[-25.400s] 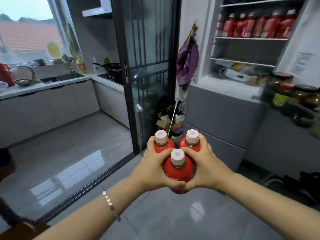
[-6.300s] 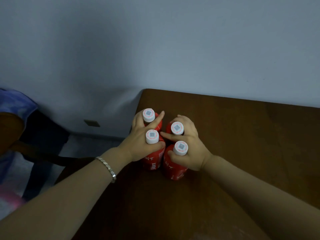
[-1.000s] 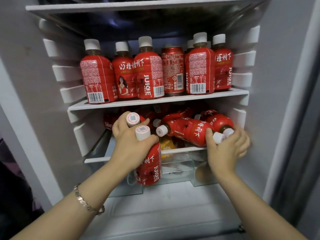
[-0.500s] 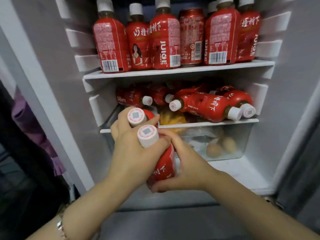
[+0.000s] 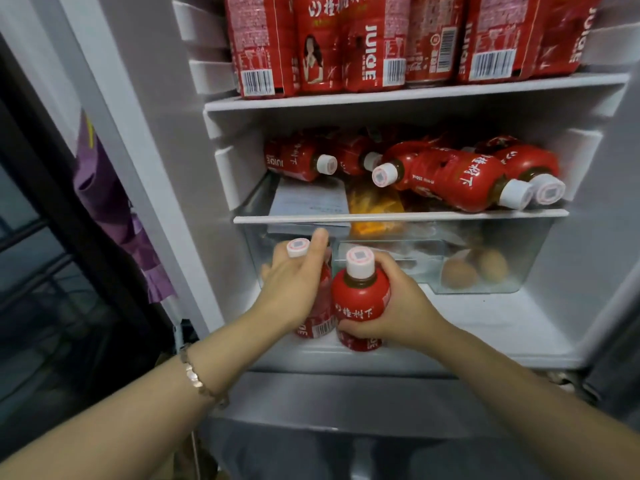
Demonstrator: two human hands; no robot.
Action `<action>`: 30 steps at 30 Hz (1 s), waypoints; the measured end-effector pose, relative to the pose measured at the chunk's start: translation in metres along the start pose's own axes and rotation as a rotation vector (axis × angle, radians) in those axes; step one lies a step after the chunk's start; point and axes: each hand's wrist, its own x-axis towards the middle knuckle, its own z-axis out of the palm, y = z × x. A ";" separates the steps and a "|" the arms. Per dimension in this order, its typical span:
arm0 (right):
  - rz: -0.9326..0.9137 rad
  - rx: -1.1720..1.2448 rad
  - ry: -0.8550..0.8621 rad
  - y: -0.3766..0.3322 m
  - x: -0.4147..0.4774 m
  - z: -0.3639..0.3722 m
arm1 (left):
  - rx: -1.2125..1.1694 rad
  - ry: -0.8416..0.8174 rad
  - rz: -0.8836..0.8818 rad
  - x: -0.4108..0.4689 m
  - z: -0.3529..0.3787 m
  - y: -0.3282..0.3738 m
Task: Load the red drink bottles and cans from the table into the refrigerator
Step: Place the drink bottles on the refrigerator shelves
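I look into the open refrigerator point(image 5: 485, 327). My left hand point(image 5: 294, 285) grips a red juice bottle point(image 5: 317, 323) with a white cap, upright over the bottom floor. My right hand point(image 5: 401, 306) wraps around a second red bottle point(image 5: 360, 299) beside it, also upright. Both bottles are side by side, just in front of the clear drawer point(image 5: 519, 251). Several red bottles point(image 5: 450, 174) lie on their sides on the middle shelf. On the top shelf stand several upright red bottles point(image 5: 356, 43) and a red can point(image 5: 429, 39).
The clear drawer holds eggs point(image 5: 474, 270) and packets; an orange packet point(image 5: 375, 206) and a paper lie under the glass shelf. A purple cloth point(image 5: 114, 206) hangs left of the fridge. The white fridge floor to the right of my hands is bare.
My right hand has taken one of the two bottles out of my left hand. Both bottles have come down to the fridge floor, each in its own hand.
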 end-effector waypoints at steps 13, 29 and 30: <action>0.117 -0.868 0.300 -0.025 0.013 -0.009 | 0.059 0.029 0.161 0.021 -0.009 -0.016; -0.062 -0.875 0.092 -0.039 0.141 -0.022 | 0.856 0.081 0.366 0.187 -0.036 0.021; -0.071 -0.878 0.095 -0.039 0.140 -0.022 | 0.965 0.056 0.423 0.193 -0.035 0.021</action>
